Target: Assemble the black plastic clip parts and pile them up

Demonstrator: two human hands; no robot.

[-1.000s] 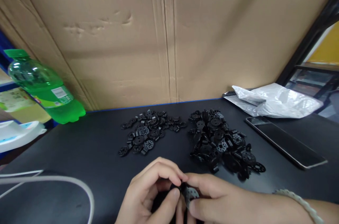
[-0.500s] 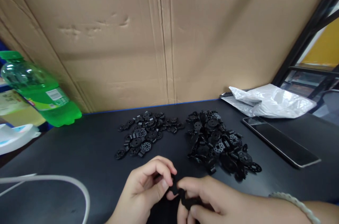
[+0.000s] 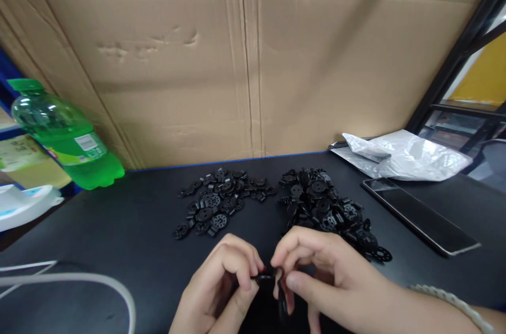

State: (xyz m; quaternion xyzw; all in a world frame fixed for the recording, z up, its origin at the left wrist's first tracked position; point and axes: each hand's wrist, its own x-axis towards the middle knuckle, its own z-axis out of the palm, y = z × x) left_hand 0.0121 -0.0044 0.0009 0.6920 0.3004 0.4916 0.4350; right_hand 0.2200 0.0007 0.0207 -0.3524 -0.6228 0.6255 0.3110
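Observation:
My left hand [image 3: 219, 286] pinches one end of a small black plastic clip [image 3: 282, 297] between thumb and fingertips. My right hand [image 3: 336, 273] grips the clip's other side, its thumb and fingers around a curved part that hangs down. Fingers partly cover the clip, so its full shape does not show. Beyond my left hand lies a loose pile of black perforated disc clips [image 3: 211, 201]. A taller, denser heap of similar black clips [image 3: 318, 202] lies just past my right hand, which hides its near edge.
A phone [image 3: 422, 215] and a crumpled white plastic bag [image 3: 411, 155] lie at the right on the black table [image 3: 130, 228]. A green bottle [image 3: 75, 139] stands at the left. A pale cable [image 3: 98, 280] loops near the front left. Cardboard [image 3: 177, 76] walls the back.
My right hand has risen and turned, its fingers now more upright around the clip. The clip's parts are angled differently, one hanging down. The view has shifted slightly.

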